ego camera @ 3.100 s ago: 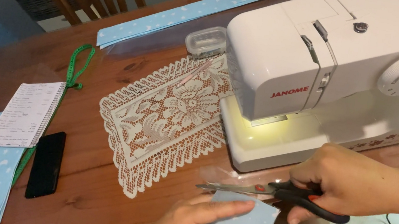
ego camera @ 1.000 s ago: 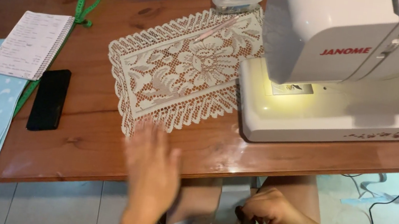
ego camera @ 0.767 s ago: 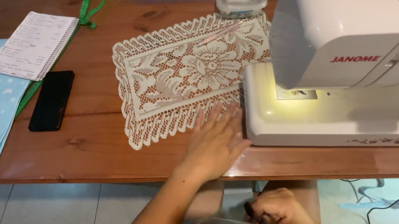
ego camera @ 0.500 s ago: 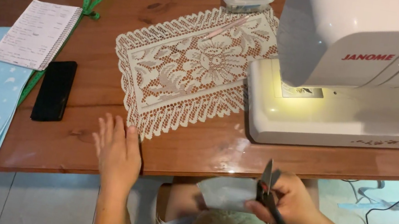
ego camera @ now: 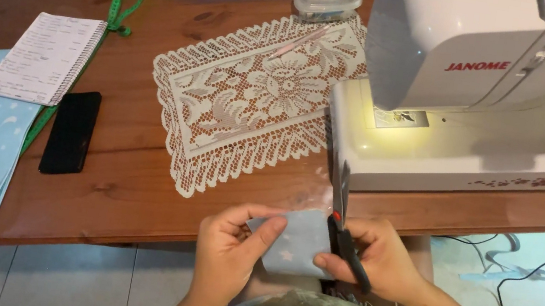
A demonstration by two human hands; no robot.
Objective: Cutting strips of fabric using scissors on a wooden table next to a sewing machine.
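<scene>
Wooden table [ego camera: 138, 198] carries our lace doily [ego camera: 251, 100] and sewing machine [ego camera: 479, 97]; at its near edge our left hand [ego camera: 226, 253] pinches the blue fabric piece [ego camera: 299, 242], right hand [ego camera: 382, 257] clenched around the scissors [ego camera: 344, 227], blades upright.

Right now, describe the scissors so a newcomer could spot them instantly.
Start at the white sewing machine on the wooden table. Below its front edge, the right hand grips the scissors, blades pointing up beside a pale blue fabric piece. They are the only metal-bladed, dark-handled tool.
</scene>
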